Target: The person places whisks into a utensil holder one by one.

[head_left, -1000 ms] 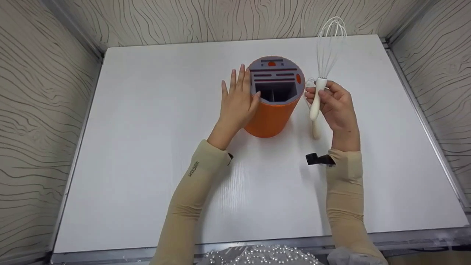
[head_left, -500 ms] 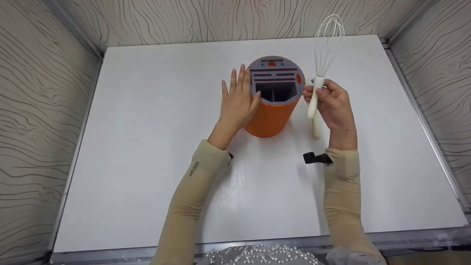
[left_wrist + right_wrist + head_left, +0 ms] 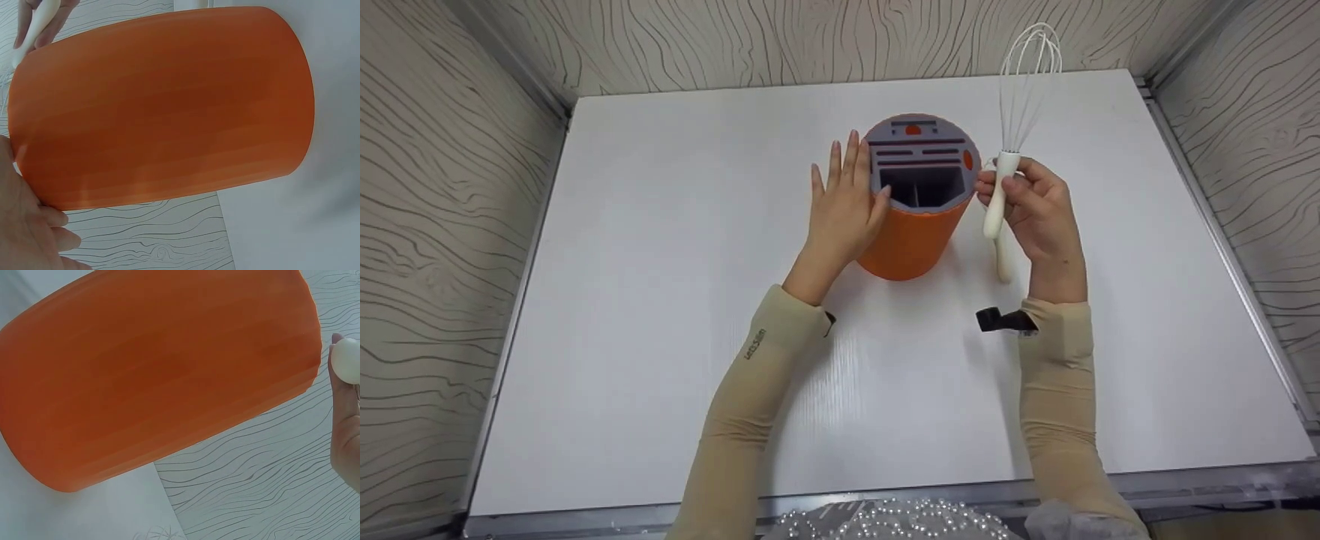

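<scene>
Head view: our right hand [image 3: 1041, 206] pinches the slim white wire whisk [image 3: 1007, 161] by its handle, beside the tall, round, orange tub [image 3: 907, 246] on the flat white table [image 3: 645, 300]. Our left hand [image 3: 842, 214], fingers straight, touches the tub; we'd best press softly so it won't tip.

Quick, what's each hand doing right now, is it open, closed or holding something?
Left hand: open, fingers straight, touching the orange holder.
Right hand: holding a white whisk by its handle.
</scene>
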`<state>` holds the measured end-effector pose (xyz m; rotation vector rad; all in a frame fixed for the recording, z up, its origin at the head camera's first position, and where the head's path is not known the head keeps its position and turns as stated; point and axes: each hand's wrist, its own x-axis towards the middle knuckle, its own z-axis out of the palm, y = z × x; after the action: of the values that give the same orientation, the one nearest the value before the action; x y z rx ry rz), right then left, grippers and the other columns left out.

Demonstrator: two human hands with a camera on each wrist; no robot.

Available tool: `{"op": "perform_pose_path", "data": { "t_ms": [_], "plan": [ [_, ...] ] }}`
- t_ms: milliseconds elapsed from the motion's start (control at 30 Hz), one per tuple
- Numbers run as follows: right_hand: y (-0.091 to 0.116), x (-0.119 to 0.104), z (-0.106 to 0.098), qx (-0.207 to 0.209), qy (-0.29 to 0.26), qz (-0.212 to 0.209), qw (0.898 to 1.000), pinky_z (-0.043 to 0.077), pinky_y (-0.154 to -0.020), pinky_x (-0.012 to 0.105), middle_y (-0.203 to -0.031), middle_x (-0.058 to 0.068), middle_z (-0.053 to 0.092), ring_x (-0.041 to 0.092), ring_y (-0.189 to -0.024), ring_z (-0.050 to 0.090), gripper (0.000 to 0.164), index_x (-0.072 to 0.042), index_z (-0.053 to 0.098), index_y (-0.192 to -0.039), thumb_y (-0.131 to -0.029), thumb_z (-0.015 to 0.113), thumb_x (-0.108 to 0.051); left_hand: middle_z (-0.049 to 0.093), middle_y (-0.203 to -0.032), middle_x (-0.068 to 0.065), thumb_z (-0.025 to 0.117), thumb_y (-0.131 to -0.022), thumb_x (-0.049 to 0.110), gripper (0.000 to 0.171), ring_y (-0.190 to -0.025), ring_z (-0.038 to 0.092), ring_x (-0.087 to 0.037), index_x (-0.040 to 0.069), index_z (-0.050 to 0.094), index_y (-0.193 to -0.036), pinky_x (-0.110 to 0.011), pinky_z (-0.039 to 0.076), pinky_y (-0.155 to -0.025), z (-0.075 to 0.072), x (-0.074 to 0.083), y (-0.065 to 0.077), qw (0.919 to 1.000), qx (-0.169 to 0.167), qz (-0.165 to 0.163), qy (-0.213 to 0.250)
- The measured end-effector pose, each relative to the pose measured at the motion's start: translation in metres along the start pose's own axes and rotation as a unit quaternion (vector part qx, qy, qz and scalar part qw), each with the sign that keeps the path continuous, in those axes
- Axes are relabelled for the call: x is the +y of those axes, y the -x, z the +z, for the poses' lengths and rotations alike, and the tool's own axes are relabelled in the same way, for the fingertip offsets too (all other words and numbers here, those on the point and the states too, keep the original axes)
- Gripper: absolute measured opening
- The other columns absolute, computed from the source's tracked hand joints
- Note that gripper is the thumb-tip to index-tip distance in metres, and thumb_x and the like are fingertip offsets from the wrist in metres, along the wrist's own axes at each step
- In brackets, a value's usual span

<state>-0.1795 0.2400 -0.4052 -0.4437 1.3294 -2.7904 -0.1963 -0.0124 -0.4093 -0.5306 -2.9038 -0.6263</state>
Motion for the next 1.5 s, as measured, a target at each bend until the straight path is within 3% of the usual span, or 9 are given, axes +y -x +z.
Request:
{"op": "perform_pose_path", "data": {
  "t_ms": [367,1067,1500],
  "plan": [
    [-0.003,0.001,0.006,-0.006,-0.008,-0.006,1.000,0.052,-0.081,0.037,-0.093,0.027,0.066,0.032,-0.085,0.068,0.025,0.019,0.047,-0.111,-0.088,0.053,0.012,0.006,-0.158,-0.011,0.030,-0.099,0.039,0.065,-0.144,0.003,-0.030,0.003,0.012,-0.151,-0.056,0.006,-0.110,0.000,-0.001,0.000,1.0000,-0.004,-0.002,-0.001],
    [-0.008,0.005,0.019,0.009,0.020,-0.016,1.000,0.053,-0.077,0.034,-0.090,0.023,0.068,0.029,-0.083,0.068,0.022,0.012,0.054,-0.108,-0.087,0.058,0.009,0.007,-0.157,-0.011,0.030,-0.099,0.039,0.065,-0.144,0.003,-0.029,0.002,0.013,-0.151,-0.057,0.007,-0.110,0.001,0.000,-0.001,1.0000,0.001,0.000,-0.005],
    [-0.012,0.007,0.023,0.000,0.008,-0.019,1.000,0.053,-0.079,0.035,-0.090,0.025,0.067,0.030,-0.084,0.068,0.023,0.016,0.049,-0.110,-0.088,0.054,0.012,0.006,-0.157,-0.012,0.029,-0.100,0.040,0.066,-0.144,0.003,-0.030,0.001,0.011,-0.151,-0.056,0.004,-0.110,0.000,0.000,0.000,0.9999,-0.008,0.001,-0.007]
  ]
}}
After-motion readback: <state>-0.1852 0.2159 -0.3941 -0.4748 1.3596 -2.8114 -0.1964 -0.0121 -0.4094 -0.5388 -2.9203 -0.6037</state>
